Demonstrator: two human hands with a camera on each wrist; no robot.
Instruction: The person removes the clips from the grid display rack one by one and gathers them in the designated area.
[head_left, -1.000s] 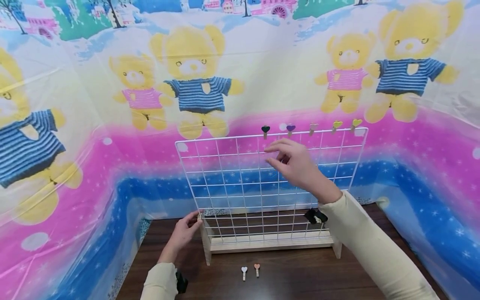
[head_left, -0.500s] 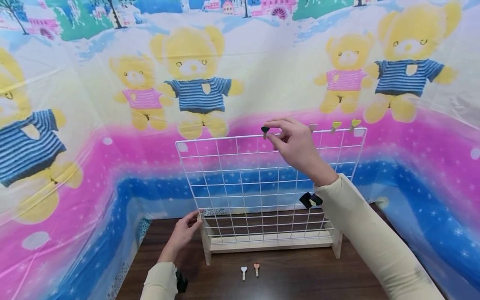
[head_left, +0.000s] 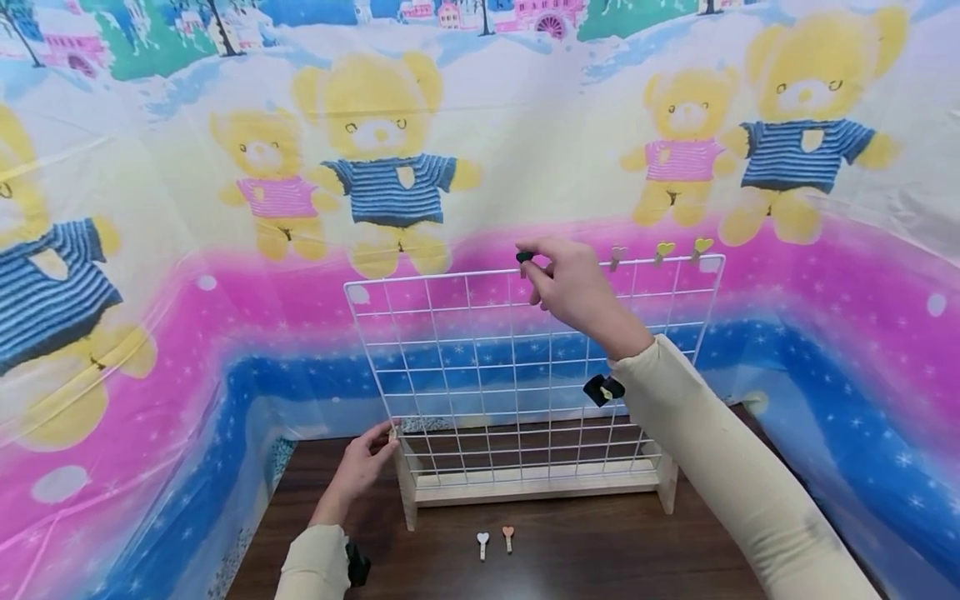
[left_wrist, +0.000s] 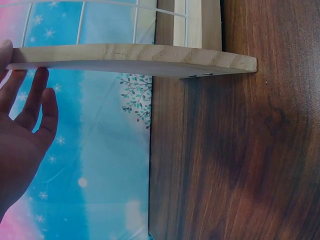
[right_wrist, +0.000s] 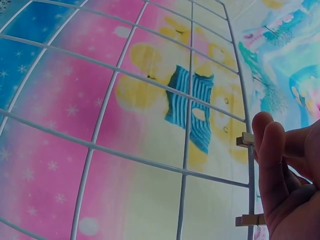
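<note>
Dark wood table [head_left: 600,558], teddy-print sheet [head_left: 187,250] round it. Our right hand [head_left: 573,287] pinches black clip [head_left: 524,257] at wire grid [head_left: 450,367] top edge; left hand [head_left: 360,467], fingers relaxed, rests on grid's wood base [head_left: 408,492]. 2 clips [head_left: 495,542] lie near table's front edge.

clips [head_left: 657,250] on grid [head_left: 465,375] top, two clips [head_left: 495,542] before stand [head_left: 536,489]

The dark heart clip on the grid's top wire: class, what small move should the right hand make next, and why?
Probably squeeze the dark heart clip open and lift it off the top wire. The right hand already pinches it there, the left hand rests against the wooden stand, and two clips already lie on the table. It could equally be clipping it on.
</note>
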